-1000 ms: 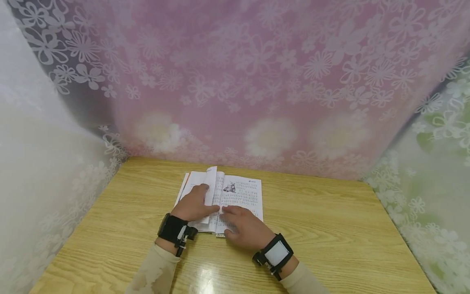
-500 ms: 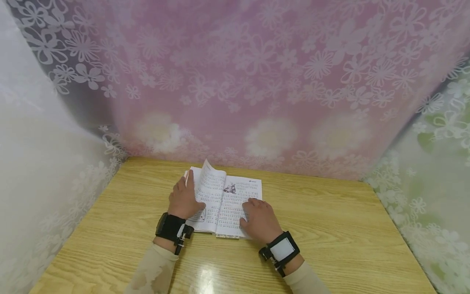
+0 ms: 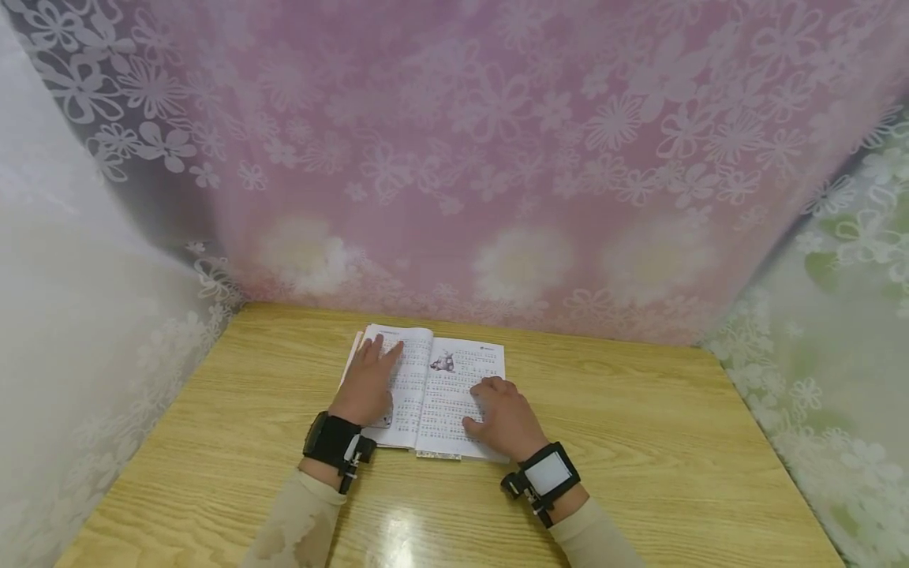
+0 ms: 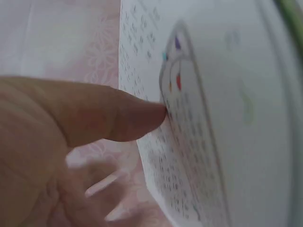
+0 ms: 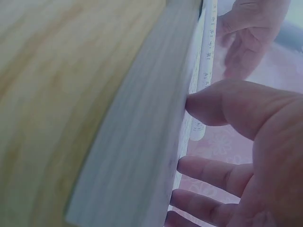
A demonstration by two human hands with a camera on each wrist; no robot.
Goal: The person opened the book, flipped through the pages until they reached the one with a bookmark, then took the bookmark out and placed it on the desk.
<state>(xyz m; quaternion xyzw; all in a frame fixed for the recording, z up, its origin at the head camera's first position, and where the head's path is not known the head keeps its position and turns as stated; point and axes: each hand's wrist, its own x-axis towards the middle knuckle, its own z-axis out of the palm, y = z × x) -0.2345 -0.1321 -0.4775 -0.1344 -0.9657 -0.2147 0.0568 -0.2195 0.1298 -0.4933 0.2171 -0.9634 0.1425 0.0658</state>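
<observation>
Book: the white-paged, printed paper book (image 3: 454,406) is lying spread on the table toward its far edge, its spine running roughly twelve to six o'clock.
Left page: my bare left hand (image 3: 364,390) is resting at the book's nine o'clock, fingers spreading apart, thumb tip touching paper by a grey-outlined printed frame (image 4: 188,94).
Right page: my bare right hand (image 3: 506,418) is resting at four o'clock, thumb and fingers standing apart, tips touching the paper.
Drawing: a small grey animal picture (image 3: 443,362) is showing at one o'clock.
Wrists: I am wearing black straps (image 3: 334,439) below beige sleeves (image 3: 301,525).
Tabletop: yellow wood-grain table (image 3: 675,442) is extending all around.
Twelve o'clock: a pink, white-flowered sheet (image 3: 454,158) is hanging behind.
</observation>
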